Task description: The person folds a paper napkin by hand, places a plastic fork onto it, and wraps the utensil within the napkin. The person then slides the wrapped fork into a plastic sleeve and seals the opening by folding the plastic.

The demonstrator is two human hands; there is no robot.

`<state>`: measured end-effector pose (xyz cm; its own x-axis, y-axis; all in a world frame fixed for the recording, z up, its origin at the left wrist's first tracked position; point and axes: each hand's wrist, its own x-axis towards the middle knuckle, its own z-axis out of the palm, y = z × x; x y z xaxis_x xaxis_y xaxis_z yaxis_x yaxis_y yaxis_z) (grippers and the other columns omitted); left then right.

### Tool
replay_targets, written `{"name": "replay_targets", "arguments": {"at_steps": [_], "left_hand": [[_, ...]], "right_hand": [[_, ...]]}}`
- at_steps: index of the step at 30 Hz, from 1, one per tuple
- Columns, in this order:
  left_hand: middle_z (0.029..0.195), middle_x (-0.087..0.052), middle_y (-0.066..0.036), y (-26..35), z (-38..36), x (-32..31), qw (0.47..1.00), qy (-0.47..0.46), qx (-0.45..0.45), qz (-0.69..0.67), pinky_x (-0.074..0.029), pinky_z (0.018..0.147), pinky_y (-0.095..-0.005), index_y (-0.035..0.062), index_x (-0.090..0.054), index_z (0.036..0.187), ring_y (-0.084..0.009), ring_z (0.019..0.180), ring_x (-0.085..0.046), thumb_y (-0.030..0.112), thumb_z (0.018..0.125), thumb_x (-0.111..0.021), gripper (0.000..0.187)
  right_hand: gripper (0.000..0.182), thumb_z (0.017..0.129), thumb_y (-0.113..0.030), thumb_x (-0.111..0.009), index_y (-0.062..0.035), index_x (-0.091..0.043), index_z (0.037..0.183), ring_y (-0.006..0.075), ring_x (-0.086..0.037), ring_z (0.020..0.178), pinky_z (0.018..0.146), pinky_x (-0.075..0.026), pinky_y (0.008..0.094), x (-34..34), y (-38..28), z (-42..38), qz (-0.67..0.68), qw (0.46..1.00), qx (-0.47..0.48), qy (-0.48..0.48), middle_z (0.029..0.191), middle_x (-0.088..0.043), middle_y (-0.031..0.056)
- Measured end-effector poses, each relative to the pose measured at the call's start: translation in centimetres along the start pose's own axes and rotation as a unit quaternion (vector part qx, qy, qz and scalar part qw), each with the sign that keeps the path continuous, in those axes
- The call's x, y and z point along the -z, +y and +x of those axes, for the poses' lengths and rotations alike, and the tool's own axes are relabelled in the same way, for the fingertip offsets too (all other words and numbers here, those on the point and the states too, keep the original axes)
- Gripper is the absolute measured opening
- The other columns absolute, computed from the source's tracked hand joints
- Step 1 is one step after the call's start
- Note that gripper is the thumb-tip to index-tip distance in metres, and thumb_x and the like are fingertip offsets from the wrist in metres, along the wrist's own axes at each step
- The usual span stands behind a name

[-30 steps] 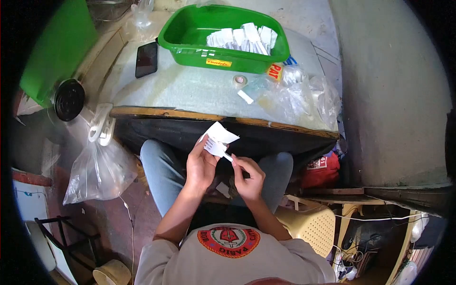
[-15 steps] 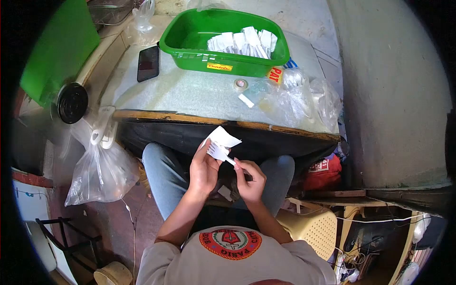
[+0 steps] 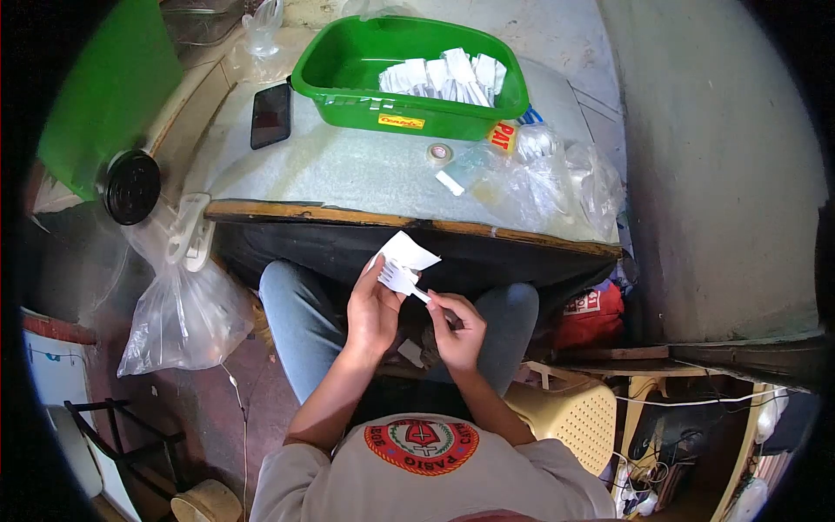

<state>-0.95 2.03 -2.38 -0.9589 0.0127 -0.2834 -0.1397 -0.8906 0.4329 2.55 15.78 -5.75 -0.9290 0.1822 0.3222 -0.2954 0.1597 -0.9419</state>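
Above my lap, my left hand (image 3: pixel 374 306) pinches a white paper napkin (image 3: pixel 409 250) and the tined end of a white plastic fork (image 3: pixel 402 278) lying against it. The handle end of that fork sits between the thumb and fingers of my right hand (image 3: pixel 458 331). The fork slants down to the right, and the napkin stands up behind its tines. Part of the napkin is hidden by my left fingers. On the table, a green basin (image 3: pixel 348 103) holds a heap of white napkin-wrapped pieces (image 3: pixel 448 76) at its right side.
A phone (image 3: pixel 270 116) lies on the table (image 3: pixel 339 178) left of the basin. A tape roll (image 3: pixel 439 153), a small white strip (image 3: pixel 450 183) and clear plastic bags (image 3: pixel 548 187) lie to the right. A filled plastic bag (image 3: pixel 187 317) hangs at the left; the table's wooden edge (image 3: pixel 365 215) runs before my knees.
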Motion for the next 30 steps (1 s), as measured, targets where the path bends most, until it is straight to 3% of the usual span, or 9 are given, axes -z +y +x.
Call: {"name": "replay_targets", "arguments": {"at_steps": [6, 13, 16, 19, 21, 30], "left_hand": [[0.115, -0.064, -0.013, 0.0, 0.0, 0.1, 1.000, -0.012, -0.005, -0.012, -0.049, 0.098, -0.0408, -0.0010, -0.055, 0.120, -0.0237, 0.108, -0.063, 0.020, 0.102, -0.049, 0.029], [0.115, -0.064, -0.012, -0.3, 0.1, 0.2, 1.000, -0.002, 0.001, -0.010, -0.049, 0.098, -0.0404, -0.0003, -0.055, 0.119, -0.0229, 0.108, -0.063, 0.019, 0.102, -0.049, 0.027], [0.115, -0.064, -0.012, -0.4, 0.2, 0.5, 1.000, 0.008, 0.001, -0.016, -0.048, 0.097, -0.0393, 0.0003, -0.055, 0.119, -0.0225, 0.107, -0.063, 0.019, 0.102, -0.049, 0.027], [0.115, -0.064, -0.011, -0.3, 0.2, 0.6, 1.000, 0.007, 0.003, -0.015, -0.048, 0.097, -0.0384, 0.0006, -0.056, 0.119, -0.0221, 0.107, -0.062, 0.020, 0.101, -0.049, 0.027], [0.114, -0.064, -0.011, -0.3, 0.2, 0.6, 1.000, 0.002, 0.003, -0.015, -0.048, 0.096, -0.0381, 0.0008, -0.056, 0.119, -0.0218, 0.107, -0.062, 0.020, 0.101, -0.050, 0.026], [0.114, -0.065, -0.010, -0.6, 0.5, 1.2, 0.999, 0.031, -0.008, -0.017, -0.048, 0.097, -0.0376, 0.0016, -0.057, 0.118, -0.0209, 0.108, -0.061, 0.022, 0.101, -0.051, 0.027]], "right_hand": [[0.014, 0.086, 0.007, -0.068, 0.0023, -0.071, 0.099, 0.0090, -0.063, 0.083, 0.071, -0.049, 0.0194, -0.3, -0.5, 0.0, -0.036, 0.998, 0.048, 0.021, 0.096, -0.069, 0.0088], [0.014, 0.086, 0.006, -0.069, 0.0016, -0.072, 0.099, 0.0081, -0.063, 0.079, 0.067, -0.048, 0.0195, -0.3, -1.0, -0.1, -0.038, 0.999, 0.014, 0.031, 0.093, -0.069, 0.0079], [0.014, 0.085, 0.005, -0.069, 0.0018, -0.072, 0.098, 0.0082, -0.063, 0.077, 0.066, -0.048, 0.0195, -0.3, -1.1, -0.1, -0.077, 0.996, 0.044, 0.030, 0.091, -0.069, 0.0088], [0.014, 0.084, 0.006, -0.069, 0.0020, -0.071, 0.097, 0.0096, -0.064, 0.076, 0.065, -0.049, 0.0210, -0.4, -0.7, 0.0, -0.104, 0.989, 0.092, 0.039, 0.091, -0.070, 0.0101], [0.014, 0.082, 0.009, -0.067, 0.0031, -0.070, 0.095, 0.0240, -0.070, 0.082, 0.073, -0.054, 0.0292, -0.4, -0.7, 0.0, -0.102, 0.989, 0.098, 0.035, 0.091, -0.070, 0.0168], [0.018, 0.084, 0.009, -0.065, 0.0024, -0.071, 0.100, 0.0231, -0.068, 0.080, 0.071, -0.053, 0.0291, -0.4, -0.3, 0.2, -0.182, 0.974, 0.135, -0.005, 0.089, -0.068, 0.0154]]}}
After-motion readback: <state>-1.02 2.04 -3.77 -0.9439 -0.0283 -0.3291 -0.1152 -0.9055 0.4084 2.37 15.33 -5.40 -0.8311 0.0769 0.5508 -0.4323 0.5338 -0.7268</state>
